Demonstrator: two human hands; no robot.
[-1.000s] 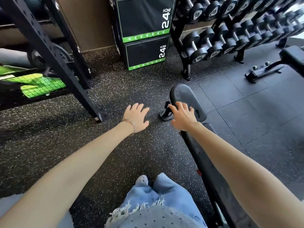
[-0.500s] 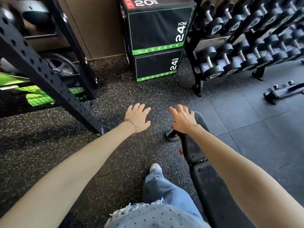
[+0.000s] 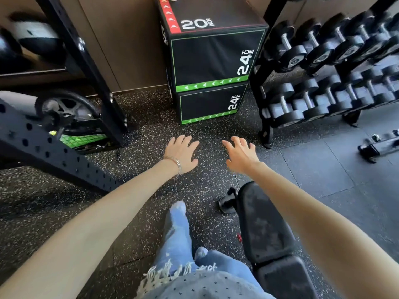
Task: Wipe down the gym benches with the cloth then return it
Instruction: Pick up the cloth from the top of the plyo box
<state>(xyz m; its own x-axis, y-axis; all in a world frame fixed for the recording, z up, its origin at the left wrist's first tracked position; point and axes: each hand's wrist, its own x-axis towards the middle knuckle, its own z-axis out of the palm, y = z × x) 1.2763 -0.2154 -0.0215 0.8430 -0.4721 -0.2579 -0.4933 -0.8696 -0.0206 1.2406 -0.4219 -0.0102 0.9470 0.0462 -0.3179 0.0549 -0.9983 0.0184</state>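
A black padded gym bench [image 3: 263, 229] runs from the lower right toward the middle, under my right forearm. Both my arms stretch forward over the speckled floor. My left hand [image 3: 182, 153], with thin bangles at the wrist, is open with fingers spread and holds nothing. My right hand [image 3: 240, 156] is open too, fingers spread, in the air beyond the bench's far end. No cloth shows in the head view.
Stacked black plyo boxes [image 3: 212, 61] stand straight ahead. A dumbbell rack [image 3: 323, 67] fills the right, a black steel rack [image 3: 54, 147] with a weight plate the left. Another bench's base [image 3: 377, 145] sits at far right. My jeans-clad legs [image 3: 179, 234] are below.
The view has moved forward toward the plyo boxes. My right hand has left the bench's end and now hovers past it. Both hands stay open.
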